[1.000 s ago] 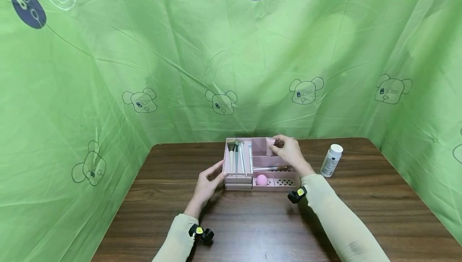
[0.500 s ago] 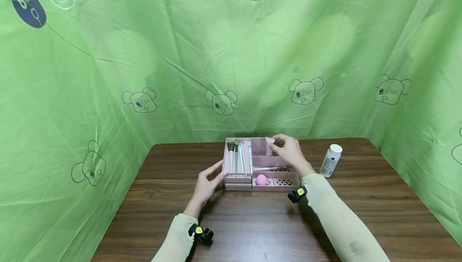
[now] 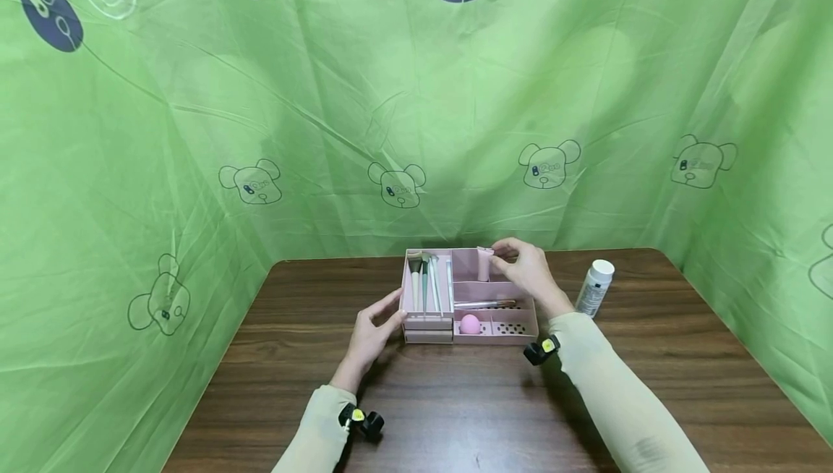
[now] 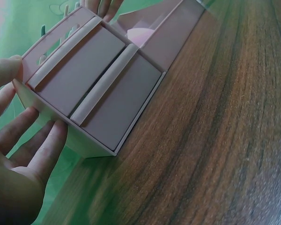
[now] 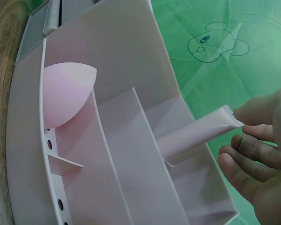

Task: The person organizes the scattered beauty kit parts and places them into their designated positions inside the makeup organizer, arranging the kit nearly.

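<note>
A pink organizer (image 3: pixel 496 341) with drawers and compartments stands on the table. My left hand (image 3: pixel 371 335) lies against its left side, the thumb at the upper front corner and the fingers nearly straight along the side wall in the left wrist view. A small pale pink squeeze tube (image 5: pixel 196 133) stands in the back compartment, crimped end up. My right hand (image 5: pixel 257 154) is at that end, fingertips right at the crimp, the other fingers spread loosely. Several makeup brushes (image 3: pixel 426 285) lie in the top left tray. A pink makeup sponge (image 3: pixel 470 324) sits in the front compartment.
Another brush (image 3: pixel 484 304) lies across the middle compartment. A white-capped bottle (image 3: pixel 595 288) stands on the wooden table (image 3: pixel 293 372), to the right of the organizer. A green patterned cloth (image 3: pixel 325 133) hangs behind and on both sides.
The right hand has shifted slightly right, its fingers loosening from the squeeze tube, which stays standing in the back compartment. The left hand keeps its place on the organizer.
</note>
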The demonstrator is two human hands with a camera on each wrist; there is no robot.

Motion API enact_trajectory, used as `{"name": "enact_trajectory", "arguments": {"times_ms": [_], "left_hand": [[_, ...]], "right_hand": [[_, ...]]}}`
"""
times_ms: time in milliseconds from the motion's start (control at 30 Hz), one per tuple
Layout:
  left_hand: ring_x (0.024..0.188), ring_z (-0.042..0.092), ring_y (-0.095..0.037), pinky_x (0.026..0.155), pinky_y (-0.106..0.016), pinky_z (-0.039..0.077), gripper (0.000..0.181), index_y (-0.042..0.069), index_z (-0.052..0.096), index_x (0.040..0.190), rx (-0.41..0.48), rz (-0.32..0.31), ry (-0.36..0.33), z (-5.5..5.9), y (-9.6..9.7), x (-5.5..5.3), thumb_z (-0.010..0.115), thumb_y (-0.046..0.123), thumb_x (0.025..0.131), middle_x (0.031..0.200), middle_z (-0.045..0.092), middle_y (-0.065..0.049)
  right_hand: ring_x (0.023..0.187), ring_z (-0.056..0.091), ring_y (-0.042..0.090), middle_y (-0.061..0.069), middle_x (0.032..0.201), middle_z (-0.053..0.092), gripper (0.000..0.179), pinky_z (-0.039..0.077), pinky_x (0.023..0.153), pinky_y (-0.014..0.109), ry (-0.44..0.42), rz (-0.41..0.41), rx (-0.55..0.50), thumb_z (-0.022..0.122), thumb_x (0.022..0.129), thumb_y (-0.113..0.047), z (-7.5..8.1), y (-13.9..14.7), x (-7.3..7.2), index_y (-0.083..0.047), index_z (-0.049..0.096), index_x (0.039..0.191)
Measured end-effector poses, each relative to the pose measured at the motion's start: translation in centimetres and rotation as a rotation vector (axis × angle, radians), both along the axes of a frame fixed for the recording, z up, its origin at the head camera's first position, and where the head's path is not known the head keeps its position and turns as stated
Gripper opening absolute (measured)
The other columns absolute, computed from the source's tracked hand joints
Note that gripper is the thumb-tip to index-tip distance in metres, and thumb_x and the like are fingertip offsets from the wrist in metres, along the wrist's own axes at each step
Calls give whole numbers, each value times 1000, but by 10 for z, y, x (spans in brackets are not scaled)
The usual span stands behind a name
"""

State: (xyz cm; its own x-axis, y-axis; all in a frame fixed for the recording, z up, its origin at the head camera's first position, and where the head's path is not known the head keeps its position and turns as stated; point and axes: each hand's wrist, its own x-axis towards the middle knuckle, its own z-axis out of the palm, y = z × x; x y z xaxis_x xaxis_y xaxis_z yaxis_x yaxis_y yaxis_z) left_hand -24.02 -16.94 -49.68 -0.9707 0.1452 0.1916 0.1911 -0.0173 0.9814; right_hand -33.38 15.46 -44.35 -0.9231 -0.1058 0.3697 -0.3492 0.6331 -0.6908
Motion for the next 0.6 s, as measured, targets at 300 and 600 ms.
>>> {"name": "enact_trajectory", "arguments": {"times_ms": [300,600], "left_hand": [[124,52,-36,88,-26,55,48,3,56,136,-7,16,10,-4,-1,-1,69,11,91,139,55,-16],[125,52,-34,88,-24,55,48,11,59,135,13,44,11,-25,-2,-12,72,17,89,138,56,-13]], "right_hand": [[92,69,31,8,99,75,28,51,88,48,67,-5,18,77,83,-22,13,10,11,-11,70,108],[89,69,30,10,101,74,27,54,84,46,70,-22,3,76,84,-20,20,20,18,-10,70,109]]}}
